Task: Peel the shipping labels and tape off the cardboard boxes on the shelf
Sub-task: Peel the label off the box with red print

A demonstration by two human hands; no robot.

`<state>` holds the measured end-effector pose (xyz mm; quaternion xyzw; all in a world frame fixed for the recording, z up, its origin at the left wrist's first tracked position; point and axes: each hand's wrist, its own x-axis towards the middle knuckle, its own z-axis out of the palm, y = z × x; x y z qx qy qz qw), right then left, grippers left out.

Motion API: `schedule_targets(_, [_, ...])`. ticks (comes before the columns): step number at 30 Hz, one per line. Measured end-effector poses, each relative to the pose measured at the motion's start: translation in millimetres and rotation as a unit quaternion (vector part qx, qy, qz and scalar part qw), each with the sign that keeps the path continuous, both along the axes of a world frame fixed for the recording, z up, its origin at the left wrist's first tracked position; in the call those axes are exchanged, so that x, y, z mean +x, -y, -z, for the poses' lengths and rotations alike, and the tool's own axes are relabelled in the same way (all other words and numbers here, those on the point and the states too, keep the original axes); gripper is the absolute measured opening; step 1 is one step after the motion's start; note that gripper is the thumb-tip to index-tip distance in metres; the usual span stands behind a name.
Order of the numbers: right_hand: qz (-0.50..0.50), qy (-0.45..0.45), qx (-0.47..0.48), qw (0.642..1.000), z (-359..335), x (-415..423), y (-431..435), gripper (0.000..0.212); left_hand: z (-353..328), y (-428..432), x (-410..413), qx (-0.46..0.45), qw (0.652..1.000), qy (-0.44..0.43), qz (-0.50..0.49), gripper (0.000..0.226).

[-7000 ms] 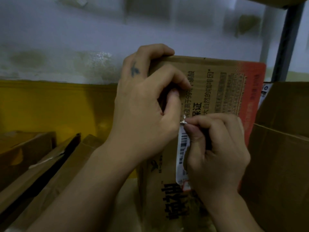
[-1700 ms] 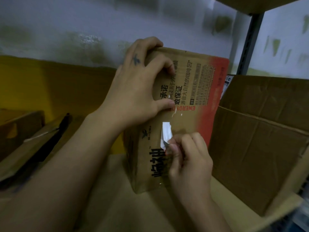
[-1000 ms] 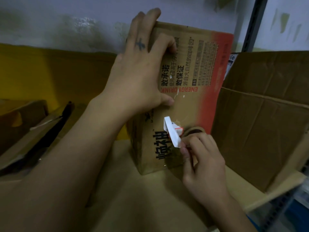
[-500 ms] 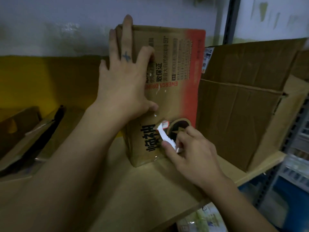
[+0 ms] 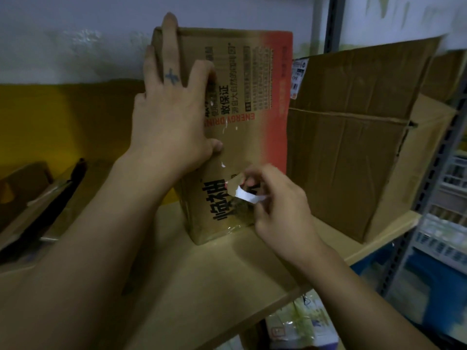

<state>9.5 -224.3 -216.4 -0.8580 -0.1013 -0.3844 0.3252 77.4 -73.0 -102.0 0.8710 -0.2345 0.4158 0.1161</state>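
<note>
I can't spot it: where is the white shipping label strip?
Head view, centre: the white shipping label strip is pinched by the right hand, low on the front of the orange-and-brown cardboard box.

Open shelf board [image 5: 202, 286] runs in front and left of the printed box [image 5: 252, 137]; flattened cardboard [image 5: 38, 198] lies farther left. A large plain box [image 5: 353, 147] crowds its right; wall [image 5: 75, 34] behind.

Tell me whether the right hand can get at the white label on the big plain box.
Probably not cleanly: the right hand pinches the half-peeled strip on the printed box, and that box stands in front of part of the white label on the plain box.
</note>
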Motion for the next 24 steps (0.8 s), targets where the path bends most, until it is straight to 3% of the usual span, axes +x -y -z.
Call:
schedule_targets(3, [0.014,-0.011,-0.021,1.000,5.1,6.5,-4.8,0.045,-0.2,-0.5,0.7,-0.003,1.000,0.002,0.005,0.090])
schedule_targets(6, [0.009,-0.019,0.127,0.992,0.8,10.9,-17.6,0.008,0.0,-0.8,2.5,-0.004,1.000,0.002,0.007,0.089])
schedule_targets(8, [0.048,-0.045,0.196,0.978,-2.9,17.8,-22.8,0.036,0.6,-1.4,3.4,-0.002,1.000,0.007,0.009,0.089])
schedule_targets(10, [0.091,-0.105,0.199,0.970,-4.6,27.6,-24.5,0.052,0.8,-2.1,3.7,-0.005,1.000,0.012,0.011,0.088])
schedule_targets(14, [0.045,-0.182,0.259,0.947,3.1,37.9,-19.7,0.040,0.5,-1.5,5.8,-0.002,1.000,0.011,0.012,0.091])
schedule_targets(20, [-0.065,-0.159,0.223,0.960,5.5,23.0,-6.6,0.032,3.3,0.4,9.1,-0.009,1.000,0.008,0.016,0.101])
schedule_targets(24, [-0.074,-0.172,0.228,0.956,-4.4,21.5,12.7,0.036,3.9,0.7,10.9,-0.015,0.999,0.009,0.037,0.104])
